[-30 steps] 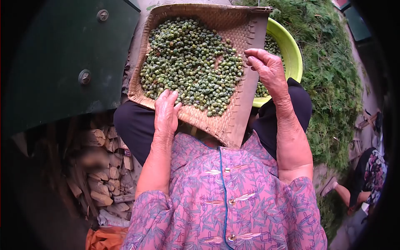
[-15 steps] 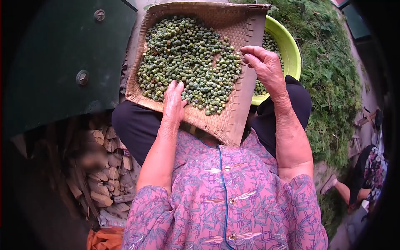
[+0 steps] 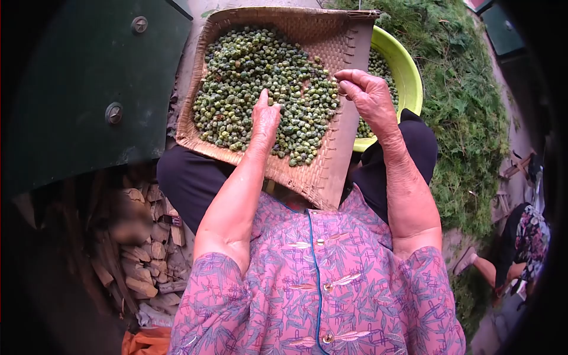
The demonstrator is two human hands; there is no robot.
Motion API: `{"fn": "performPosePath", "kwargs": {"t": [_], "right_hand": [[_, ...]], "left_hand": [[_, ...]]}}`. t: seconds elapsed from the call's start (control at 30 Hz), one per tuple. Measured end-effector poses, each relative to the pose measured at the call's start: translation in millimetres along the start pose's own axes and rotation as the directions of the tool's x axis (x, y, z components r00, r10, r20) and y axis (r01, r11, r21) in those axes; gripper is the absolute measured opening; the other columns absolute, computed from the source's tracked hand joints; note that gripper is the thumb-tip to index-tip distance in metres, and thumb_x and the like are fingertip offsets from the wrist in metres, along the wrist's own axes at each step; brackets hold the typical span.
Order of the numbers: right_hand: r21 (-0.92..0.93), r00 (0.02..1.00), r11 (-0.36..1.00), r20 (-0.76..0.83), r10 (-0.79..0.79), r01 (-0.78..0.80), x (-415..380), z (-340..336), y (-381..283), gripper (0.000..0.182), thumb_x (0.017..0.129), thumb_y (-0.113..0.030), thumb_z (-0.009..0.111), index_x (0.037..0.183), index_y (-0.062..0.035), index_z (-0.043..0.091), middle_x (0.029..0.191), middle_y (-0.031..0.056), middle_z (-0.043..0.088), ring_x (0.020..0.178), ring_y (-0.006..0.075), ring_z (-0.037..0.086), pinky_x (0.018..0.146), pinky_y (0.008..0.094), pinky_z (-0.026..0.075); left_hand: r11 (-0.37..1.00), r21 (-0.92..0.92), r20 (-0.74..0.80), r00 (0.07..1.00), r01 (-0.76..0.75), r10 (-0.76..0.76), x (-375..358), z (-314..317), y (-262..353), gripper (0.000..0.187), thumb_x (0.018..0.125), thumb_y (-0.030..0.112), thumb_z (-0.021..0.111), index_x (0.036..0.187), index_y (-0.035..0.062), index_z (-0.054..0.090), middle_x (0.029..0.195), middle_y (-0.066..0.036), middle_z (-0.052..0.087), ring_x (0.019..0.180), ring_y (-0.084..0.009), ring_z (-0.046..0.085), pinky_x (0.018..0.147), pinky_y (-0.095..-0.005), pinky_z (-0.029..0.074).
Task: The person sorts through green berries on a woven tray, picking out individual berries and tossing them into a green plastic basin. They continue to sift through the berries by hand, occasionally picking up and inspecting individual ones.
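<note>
A woven winnowing basket (image 3: 284, 168) rests tilted on the lap, heaped with small round green fruits (image 3: 254, 77), some of them brownish. My left hand (image 3: 266, 118) is over the lower middle of the heap, its index finger stretched out and touching or just above the fruits; its other fingers are partly hidden. At the basket's right edge, my right hand (image 3: 371, 99) has thumb and index finger brought together in a pinch. Whatever is in that pinch is too small to make out.
Behind the basket's right side stands a yellow-green basin (image 3: 408, 71) holding more green fruits. Cut green foliage (image 3: 467, 130) covers the ground to the right. Split firewood (image 3: 142, 272) is stacked at left, below a dark green panel (image 3: 89, 89). Another person's leg (image 3: 485, 269) shows at far right.
My left hand has moved from the basket's near edge up and right over the heap. My right hand remains near the right edge, lower and slightly left.
</note>
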State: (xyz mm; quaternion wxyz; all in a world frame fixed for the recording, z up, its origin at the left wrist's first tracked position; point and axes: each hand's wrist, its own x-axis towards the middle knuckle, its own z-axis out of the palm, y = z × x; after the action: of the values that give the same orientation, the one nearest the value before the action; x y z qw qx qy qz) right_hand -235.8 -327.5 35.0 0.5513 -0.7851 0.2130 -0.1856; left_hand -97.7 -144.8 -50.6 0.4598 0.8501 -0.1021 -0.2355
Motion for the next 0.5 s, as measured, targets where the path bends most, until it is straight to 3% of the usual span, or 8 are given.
{"fn": "performPosePath", "kwargs": {"t": [0.13, 0.23, 0.33, 0.43, 0.47, 0.5], "right_hand": [[0.034, 0.999, 0.999, -0.033, 0.014, -0.013, 0.4, 2.8, 0.4, 0.019, 0.083, -0.007, 0.060, 0.099, 0.0001, 0.066, 0.090, 0.0095, 0.068, 0.081, 0.0145, 0.063, 0.076, 0.0273, 0.050], [0.050, 0.999, 0.998, -0.026, 0.025, -0.024, 0.3, 0.9, 1.5, 0.019, 0.082, -0.007, 0.060, 0.099, 0.0000, 0.066, 0.091, 0.0098, 0.068, 0.081, 0.0150, 0.063, 0.076, 0.0275, 0.049], [-0.004, 1.000, 1.000, 0.004, -0.019, 0.019, 2.5, -0.5, 1.9, 0.021, 0.086, -0.007, 0.057, 0.105, 0.0025, 0.064, 0.089, 0.0053, 0.066, 0.079, 0.0102, 0.062, 0.074, 0.0250, 0.050], [-0.143, 0.997, 0.988, 0.063, -0.055, 0.064, 17.1, -2.2, -8.1, 0.019, 0.082, -0.012, 0.061, 0.097, -0.0034, 0.067, 0.085, 0.0133, 0.068, 0.077, 0.0208, 0.066, 0.074, 0.0304, 0.050], [-0.181, 0.986, 0.971, 0.083, -0.144, 0.157, 23.5, -1.5, -13.9, 0.018, 0.081, -0.012, 0.060, 0.096, -0.0035, 0.067, 0.085, 0.0140, 0.067, 0.078, 0.0242, 0.066, 0.073, 0.0324, 0.050], [-0.218, 0.967, 0.944, 0.106, -0.230, 0.248, 29.7, 0.1, -22.2, 0.018, 0.081, -0.012, 0.060, 0.095, -0.0037, 0.067, 0.085, 0.0148, 0.067, 0.078, 0.0276, 0.066, 0.073, 0.0345, 0.050]], "left_hand": [[0.928, 0.223, 0.059, 0.955, -0.297, 0.291, 1.0, 14.6, -9.0, 0.055, 0.079, 0.010, 0.055, 0.132, 0.0007, 0.043, 0.124, -0.021, 0.053, 0.112, -0.0301, 0.054, 0.096, -0.0340, 0.041], [0.743, 0.416, 0.150, 0.846, -0.524, 0.512, -18.2, 20.2, -7.3, 0.047, 0.079, 0.007, 0.059, 0.125, 0.0027, 0.049, 0.122, -0.019, 0.053, 0.116, -0.0345, 0.047, 0.101, -0.0392, 0.037], [0.669, 0.429, 0.287, 0.794, -0.607, 0.536, -45.8, 9.2, 0.8, 0.048, 0.079, 0.003, 0.057, 0.126, 0.0033, 0.048, 0.125, -0.017, 0.051, 0.117, -0.0334, 0.046, 0.100, -0.0406, 0.037], [0.624, 0.450, 0.357, 0.769, -0.639, 0.531, -75.0, -1.9, 1.6, 0.049, 0.075, -0.004, 0.048, 0.122, 0.0075, 0.051, 0.122, -0.011, 0.051, 0.117, -0.0313, 0.046, 0.092, -0.0456, 0.041], [0.654, 0.447, 0.401, 0.790, -0.610, 0.464, -82.4, -4.9, 1.3, 0.048, 0.075, -0.004, 0.048, 0.120, 0.0107, 0.054, 0.129, -0.010, 0.048, 0.122, -0.0306, 0.043, 0.096, -0.0541, 0.036], [0.654, 0.449, 0.402, 0.791, -0.609, 0.461, -88.1, -6.9, -2.0, 0.048, 0.075, -0.004, 0.048, 0.120, 0.0107, 0.054, 0.129, -0.010, 0.048, 0.122, -0.0306, 0.043, 0.096, -0.0541, 0.036]]}}
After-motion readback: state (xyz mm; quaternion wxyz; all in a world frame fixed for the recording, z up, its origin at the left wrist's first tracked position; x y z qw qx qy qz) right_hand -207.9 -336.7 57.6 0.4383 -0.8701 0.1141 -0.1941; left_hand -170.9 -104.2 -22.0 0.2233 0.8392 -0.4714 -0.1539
